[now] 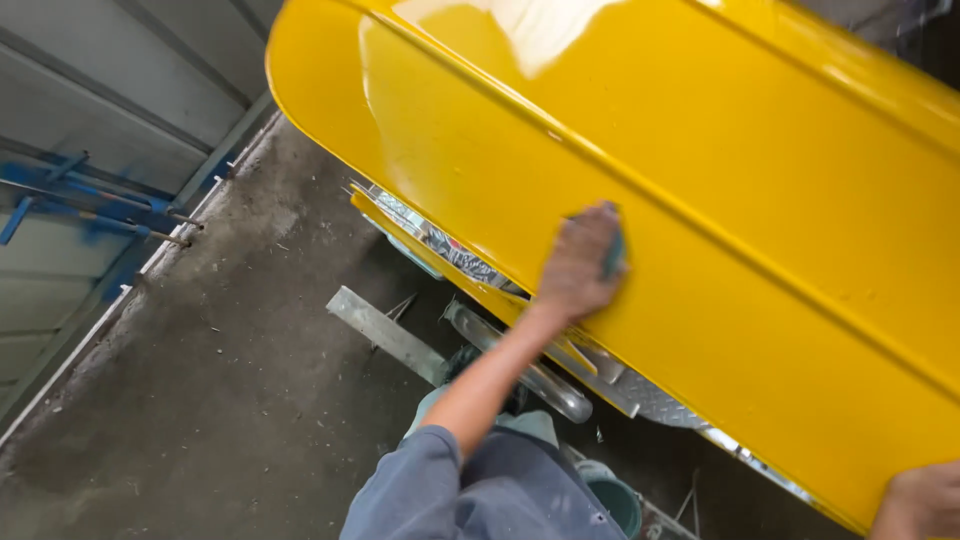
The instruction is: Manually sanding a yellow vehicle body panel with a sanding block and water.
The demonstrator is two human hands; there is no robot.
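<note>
A large glossy yellow vehicle panel (700, 170) fills the upper right of the head view. My left hand (578, 265) lies flat against it near its lower edge, closed on a small teal pad (613, 255) that it presses to the paint. A grey sleeve covers my left arm below the elbow. My right hand (922, 500) shows only at the bottom right corner, touching the panel's lower edge; the frame cuts off most of it and hides its fingers.
Under the panel run a chrome trim strip (440, 240), a metal step of tread plate (650, 395) and a grey bar (385, 335). A teal bucket (612, 500) stands by my legs. Dusty concrete floor (200, 380) spreads left to a wall with blue-stained rods (90, 205).
</note>
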